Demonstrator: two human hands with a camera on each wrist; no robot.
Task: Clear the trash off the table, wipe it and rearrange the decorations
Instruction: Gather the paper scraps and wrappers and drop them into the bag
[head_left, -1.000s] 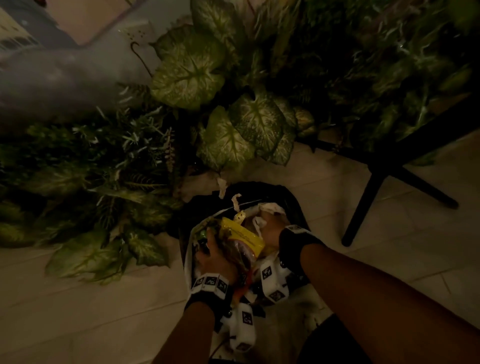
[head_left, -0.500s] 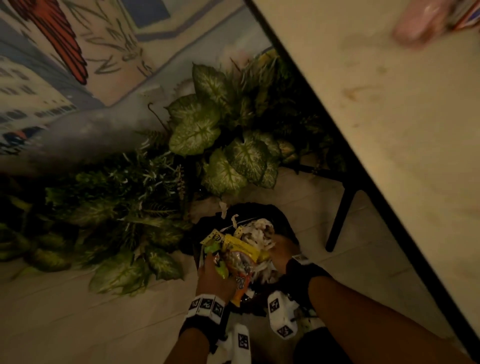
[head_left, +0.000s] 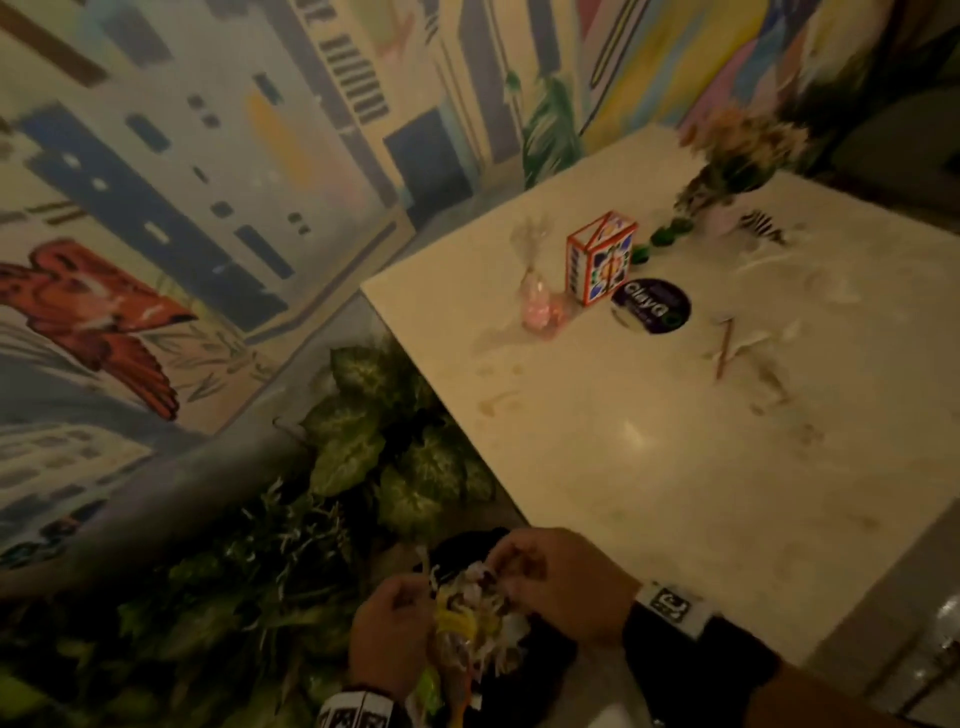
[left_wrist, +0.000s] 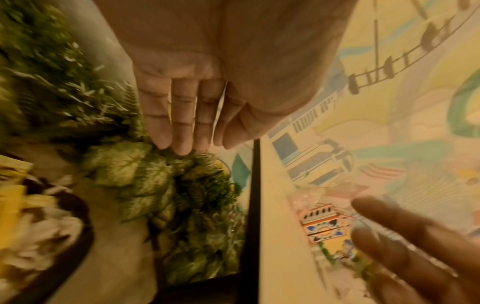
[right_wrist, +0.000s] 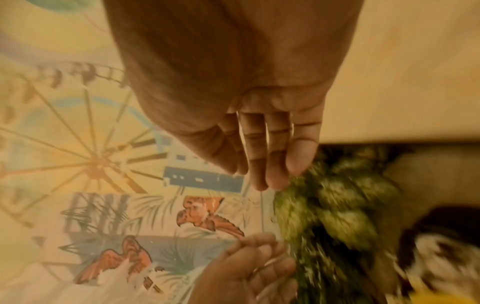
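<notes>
My left hand (head_left: 389, 629) and right hand (head_left: 556, 582) hover close together just above a black bin (head_left: 540, 654) heaped with yellow and white trash (head_left: 467, 618), on the floor by the table's near left corner. In the left wrist view the left hand (left_wrist: 182, 123) has straight fingers and holds nothing. The right hand (right_wrist: 259, 154) is likewise flat and empty. The pale marble table (head_left: 675, 493) shows brown stains. On it lie a thin stick (head_left: 724, 345) and scattered white scraps (head_left: 779, 332).
At the table's far side stand a colourful patterned box (head_left: 602, 260), a pink wrapped bundle (head_left: 540, 306), a black round coaster (head_left: 652, 306), small green pieces (head_left: 662, 236), a flower vase (head_left: 727, 171) and a zebra-striped piece (head_left: 763, 226). Leafy plants (head_left: 374, 452) line the mural wall.
The view has swung up from the bin to the tabletop. Both hands have let go of the wrappers they pressed into the bin and have lifted above it.
</notes>
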